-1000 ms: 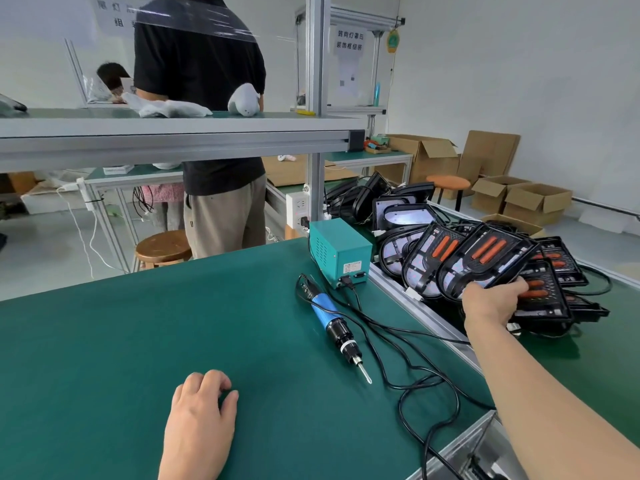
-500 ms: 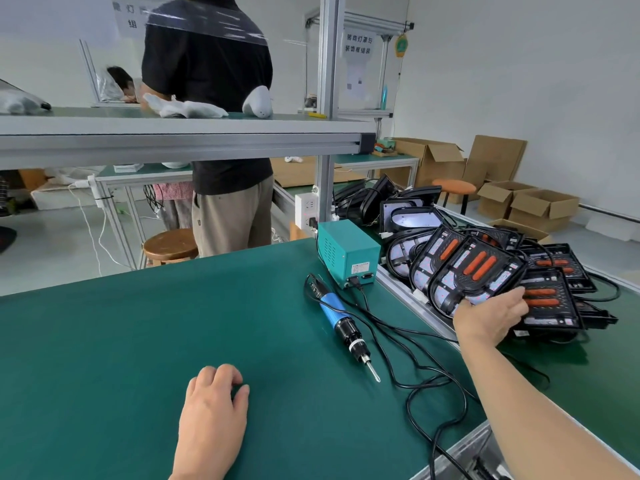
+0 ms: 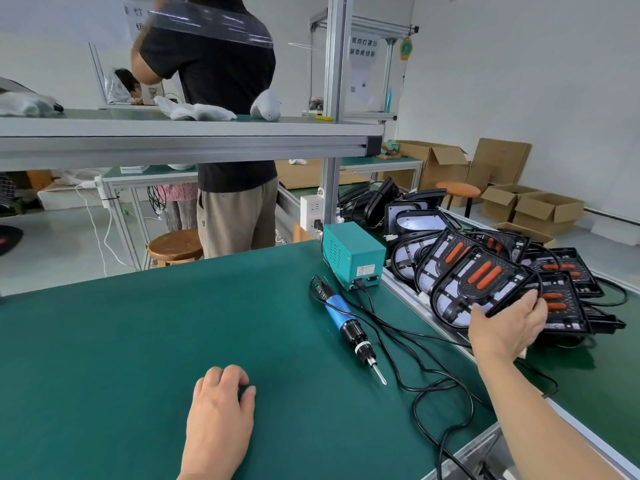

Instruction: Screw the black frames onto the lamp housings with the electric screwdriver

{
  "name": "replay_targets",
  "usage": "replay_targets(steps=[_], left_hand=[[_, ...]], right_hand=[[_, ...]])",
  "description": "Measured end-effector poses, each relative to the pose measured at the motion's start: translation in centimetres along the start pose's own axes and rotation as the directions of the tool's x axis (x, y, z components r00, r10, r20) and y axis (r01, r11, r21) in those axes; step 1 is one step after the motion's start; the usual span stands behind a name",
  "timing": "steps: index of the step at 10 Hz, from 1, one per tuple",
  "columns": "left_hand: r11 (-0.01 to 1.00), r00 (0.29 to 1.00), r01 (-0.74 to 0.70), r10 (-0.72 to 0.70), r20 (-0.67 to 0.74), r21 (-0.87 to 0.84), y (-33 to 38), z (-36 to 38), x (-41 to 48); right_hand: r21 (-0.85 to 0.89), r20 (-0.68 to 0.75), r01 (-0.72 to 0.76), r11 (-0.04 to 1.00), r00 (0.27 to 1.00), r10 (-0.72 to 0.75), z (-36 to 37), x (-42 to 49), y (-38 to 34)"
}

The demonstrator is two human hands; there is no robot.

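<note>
My right hand (image 3: pixel 504 327) grips the near edge of a lamp housing (image 3: pixel 478 282), black-framed with two orange strips, tilted up off a heap of similar lamp housings (image 3: pixel 561 285) at the right. The blue and black electric screwdriver (image 3: pixel 346 323) lies on the green bench mat (image 3: pixel 138 341), tip pointing toward me, its cable running to a teal power box (image 3: pixel 353 254). My left hand (image 3: pixel 220 417) rests on the mat, fingers loosely curled, holding nothing.
Black cables (image 3: pixel 426 386) loop across the mat between the screwdriver and my right arm. An aluminium post (image 3: pixel 332 98) and shelf (image 3: pixel 173 140) cross above the bench. A person (image 3: pixel 225 133) stands behind it near a wooden stool (image 3: pixel 175 245). Cardboard boxes (image 3: pixel 533 206) sit at the far right.
My right hand has drawn the gripped housing slightly nearer and lower, away from the heap. My left hand stays on the mat. The screwdriver has not moved.
</note>
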State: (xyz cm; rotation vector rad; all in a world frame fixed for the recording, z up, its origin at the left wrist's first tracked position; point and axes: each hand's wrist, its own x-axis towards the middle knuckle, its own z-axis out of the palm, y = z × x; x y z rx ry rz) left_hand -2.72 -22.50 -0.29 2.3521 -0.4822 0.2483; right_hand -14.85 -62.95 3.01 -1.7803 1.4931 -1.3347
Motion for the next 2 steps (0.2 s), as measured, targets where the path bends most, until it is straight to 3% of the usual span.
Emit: replay_targets(steps=[2], left_hand=[[1.000,1.000,0.003,-0.003,-0.025,-0.004,-0.18,0.36,0.06]], right_hand=[[0.056,-0.030,0.004,0.998,1.000,-0.002,-0.36,0.10,0.41]])
